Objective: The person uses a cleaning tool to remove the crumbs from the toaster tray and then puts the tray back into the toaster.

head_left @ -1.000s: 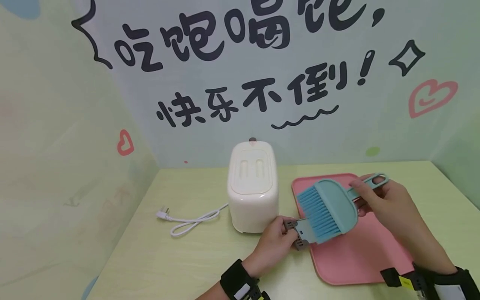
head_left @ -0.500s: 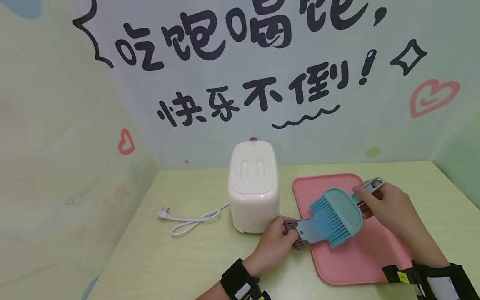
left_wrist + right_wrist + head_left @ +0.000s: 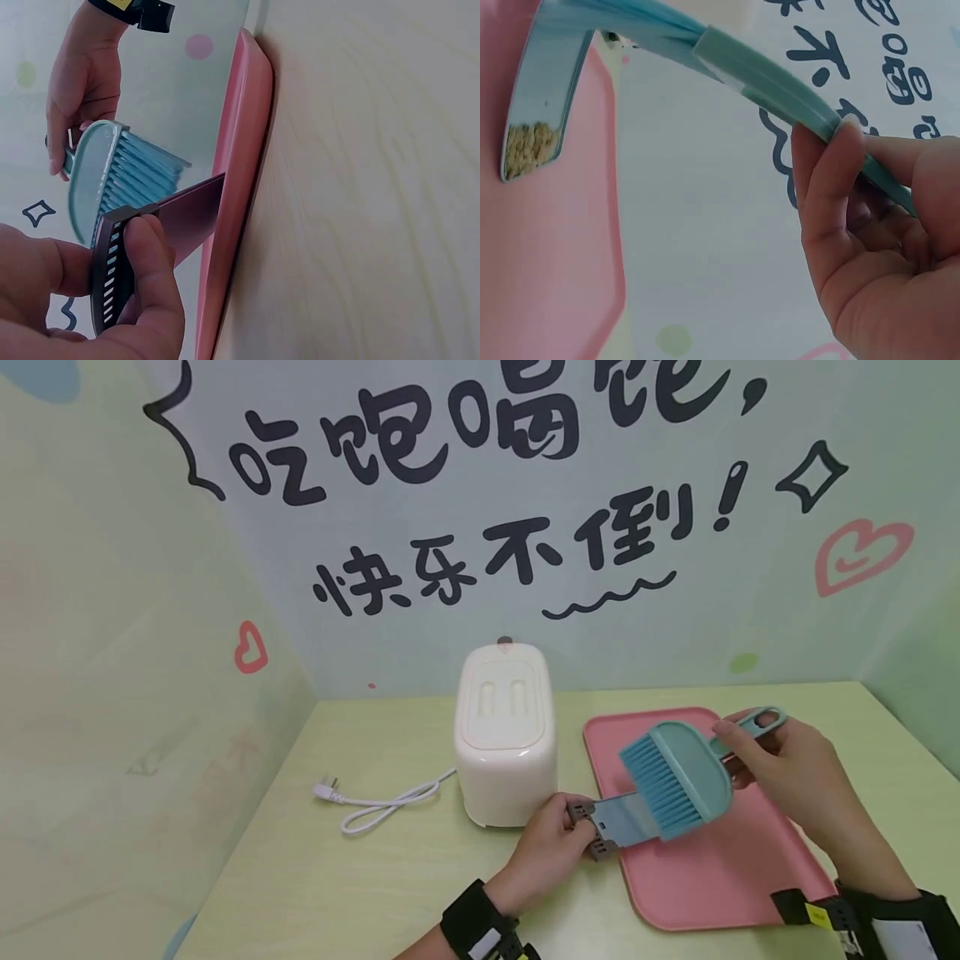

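Observation:
My left hand [image 3: 551, 842] pinches the grey slotted end of a crumb tray [image 3: 624, 820], a flat, shiny metal slide. Its far part lies over the left side of a pink tray [image 3: 720, 889]. Tan crumbs [image 3: 531, 150] are gathered at the crumb tray's far end in the right wrist view. My right hand [image 3: 798, 772] grips the handle of a light-blue brush [image 3: 696, 775]. The blue bristles [image 3: 660, 787] overlap the crumb tray in the head view, covering its far end there. In the left wrist view the crumb tray slants down to the pink rim.
A cream toaster [image 3: 506, 760] stands just behind my left hand. From it a white cord [image 3: 397, 800] loops leftward, ending in a plug [image 3: 327, 790] on the pale wooden table [image 3: 360, 893]. A wall with black lettering [image 3: 517, 547] rises at the back.
The brush has moved to the right along the crumb tray, then lifted slightly, with my right hand shifting along. My left hand and the crumb tray have stayed in place.

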Motion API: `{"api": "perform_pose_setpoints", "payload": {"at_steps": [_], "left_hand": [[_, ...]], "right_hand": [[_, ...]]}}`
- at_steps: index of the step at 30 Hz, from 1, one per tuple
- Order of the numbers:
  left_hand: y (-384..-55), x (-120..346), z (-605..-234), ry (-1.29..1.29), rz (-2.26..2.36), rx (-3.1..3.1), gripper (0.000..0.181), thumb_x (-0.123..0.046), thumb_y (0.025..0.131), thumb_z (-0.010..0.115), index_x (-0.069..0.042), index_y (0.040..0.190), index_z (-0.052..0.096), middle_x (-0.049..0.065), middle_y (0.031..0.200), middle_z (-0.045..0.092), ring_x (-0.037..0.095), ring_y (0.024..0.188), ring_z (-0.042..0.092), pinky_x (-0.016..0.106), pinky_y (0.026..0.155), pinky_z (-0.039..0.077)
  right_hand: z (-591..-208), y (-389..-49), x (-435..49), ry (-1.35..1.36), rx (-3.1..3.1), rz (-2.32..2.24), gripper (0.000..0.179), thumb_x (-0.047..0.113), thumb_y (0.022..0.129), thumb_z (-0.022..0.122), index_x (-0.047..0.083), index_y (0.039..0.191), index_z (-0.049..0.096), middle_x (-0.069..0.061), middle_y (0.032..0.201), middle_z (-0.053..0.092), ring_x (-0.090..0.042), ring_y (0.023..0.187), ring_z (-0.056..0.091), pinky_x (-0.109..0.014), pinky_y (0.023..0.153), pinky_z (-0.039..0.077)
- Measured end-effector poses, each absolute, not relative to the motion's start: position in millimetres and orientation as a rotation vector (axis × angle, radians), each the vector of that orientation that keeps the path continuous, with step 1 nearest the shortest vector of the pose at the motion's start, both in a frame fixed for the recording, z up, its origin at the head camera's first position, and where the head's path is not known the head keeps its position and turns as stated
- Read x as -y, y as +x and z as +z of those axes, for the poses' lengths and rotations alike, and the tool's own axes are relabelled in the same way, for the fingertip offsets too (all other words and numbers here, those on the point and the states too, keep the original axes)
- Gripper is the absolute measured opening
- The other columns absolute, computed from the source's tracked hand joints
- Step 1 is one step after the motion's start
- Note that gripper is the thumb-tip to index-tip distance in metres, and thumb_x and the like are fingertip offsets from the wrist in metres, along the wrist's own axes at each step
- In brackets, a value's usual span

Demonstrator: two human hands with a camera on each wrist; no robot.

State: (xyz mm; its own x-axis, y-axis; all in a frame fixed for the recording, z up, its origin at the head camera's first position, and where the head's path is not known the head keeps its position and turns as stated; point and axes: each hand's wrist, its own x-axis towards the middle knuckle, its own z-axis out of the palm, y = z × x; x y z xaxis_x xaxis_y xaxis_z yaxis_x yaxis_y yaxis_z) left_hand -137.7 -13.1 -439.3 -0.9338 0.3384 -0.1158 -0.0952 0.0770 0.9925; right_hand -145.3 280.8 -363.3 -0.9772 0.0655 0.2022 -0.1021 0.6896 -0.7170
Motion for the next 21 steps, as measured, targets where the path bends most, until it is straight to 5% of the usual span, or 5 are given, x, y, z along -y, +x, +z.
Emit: {"api": "perform_pose_setpoints", "payload": {"at_steps": [21], "left_hand": [[-137,12,-439,0.268,1.941,-2.029,0.038,-0.006,0.099,0.059,0.002,0.136,0.057,0.008,0.111,0.073,0.012,0.093,0.068,0.025,0.077,0.057]], "right_hand": [[-374,-148,-286,0.086,2.652,0.852,0.035,0.033,0.107,0.064,0.001,0.119,0.072,0.001,0.068,0.07,-0.012,0.057,0.065,-0.028,0.056,0.045]]}}
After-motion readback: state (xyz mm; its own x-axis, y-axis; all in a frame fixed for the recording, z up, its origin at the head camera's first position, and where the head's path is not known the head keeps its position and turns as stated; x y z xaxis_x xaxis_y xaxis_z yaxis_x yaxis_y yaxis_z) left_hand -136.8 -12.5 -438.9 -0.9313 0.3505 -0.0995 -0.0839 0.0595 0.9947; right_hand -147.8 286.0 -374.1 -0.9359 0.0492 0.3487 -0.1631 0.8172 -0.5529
